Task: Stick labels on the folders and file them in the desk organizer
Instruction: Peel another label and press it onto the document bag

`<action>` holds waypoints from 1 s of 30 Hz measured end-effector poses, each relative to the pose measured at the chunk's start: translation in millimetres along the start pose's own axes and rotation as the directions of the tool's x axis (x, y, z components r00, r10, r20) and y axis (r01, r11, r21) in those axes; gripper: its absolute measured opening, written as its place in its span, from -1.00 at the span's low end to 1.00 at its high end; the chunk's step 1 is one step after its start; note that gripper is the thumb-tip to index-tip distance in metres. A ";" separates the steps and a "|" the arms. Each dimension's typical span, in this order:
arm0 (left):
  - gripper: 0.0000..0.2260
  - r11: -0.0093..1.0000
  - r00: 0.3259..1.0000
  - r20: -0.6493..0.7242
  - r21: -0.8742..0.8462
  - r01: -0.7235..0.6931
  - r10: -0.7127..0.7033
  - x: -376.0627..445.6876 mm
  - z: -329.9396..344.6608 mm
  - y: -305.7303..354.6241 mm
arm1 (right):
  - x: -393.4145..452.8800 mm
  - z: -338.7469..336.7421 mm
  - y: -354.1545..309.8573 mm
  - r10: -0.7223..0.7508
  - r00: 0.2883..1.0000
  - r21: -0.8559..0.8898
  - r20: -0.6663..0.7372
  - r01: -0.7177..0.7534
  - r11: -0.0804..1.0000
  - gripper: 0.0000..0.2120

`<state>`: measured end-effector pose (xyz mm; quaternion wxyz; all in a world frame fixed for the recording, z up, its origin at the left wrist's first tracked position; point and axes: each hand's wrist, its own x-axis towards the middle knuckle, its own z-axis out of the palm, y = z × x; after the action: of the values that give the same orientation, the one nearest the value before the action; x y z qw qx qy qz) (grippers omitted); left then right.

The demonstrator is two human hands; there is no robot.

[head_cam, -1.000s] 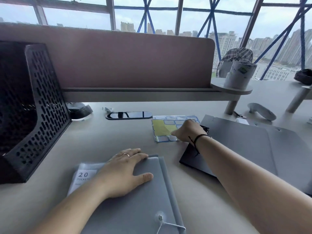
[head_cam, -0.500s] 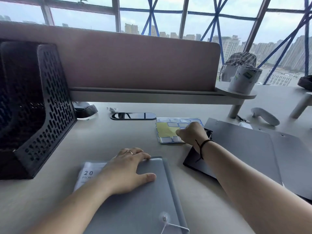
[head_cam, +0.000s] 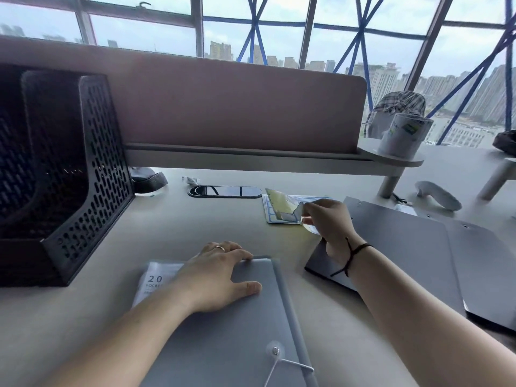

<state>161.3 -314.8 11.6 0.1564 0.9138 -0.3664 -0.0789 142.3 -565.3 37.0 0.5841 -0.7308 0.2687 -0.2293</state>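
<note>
Head camera, looking down at my desk. My left hand covers much of the top of a grey folder, so the printed card tucked under its far left corner shows only "20" and part of a word. The folder's near edge runs out of the picture. My right hand hides the near right corner of the label sheet; the small piece it holds is pale and blurred, so I cannot tell whether it is a label or backing paper.

A black perforated desk organizer stands at the left, its left side cut off and its inside too dark to read. More grey folders lie flat at the right, under my right forearm. A mauve divider panel with a shelf rises behind the desk, a white cup standing at the shelf's right end. A dark oval cable slot sits just left of the label sheet.

My left hand lies flat, fingers straight and spread, pressing the folder. My right hand's fingers are curled, pinching the pale piece at the sheet's edge.
</note>
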 end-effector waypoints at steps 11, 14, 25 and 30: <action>-0.39 1.000 1.000 0.018 -0.026 0.003 -0.002 -0.1 0.1 -2.7 | 3.6 5.6 21.5 -0.108 0.989 -0.453 -0.097 0.053 0.890 -0.86; -0.39 1.000 1.000 0.018 -0.028 -0.001 0.002 -0.8 -0.4 -1.8 | 5.1 5.7 20.9 -0.140 0.985 -0.563 -0.101 0.059 0.825 -0.84; -0.41 1.000 1.000 0.006 -0.021 -0.005 0.005 -2.6 -0.3 -0.2 | 7.3 8.2 27.3 -0.165 0.981 -0.708 -0.100 0.047 0.705 -0.92; -0.38 1.000 1.000 0.005 -0.016 -0.010 0.010 -3.4 -2.0 0.8 | 4.5 9.2 27.7 -0.208 0.976 -0.749 -0.062 0.092 0.656 -0.94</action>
<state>158.9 -312.6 13.8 0.1629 0.9105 -0.3708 -0.0835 148.2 -566.4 8.0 0.1949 -0.9062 0.3182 -0.1992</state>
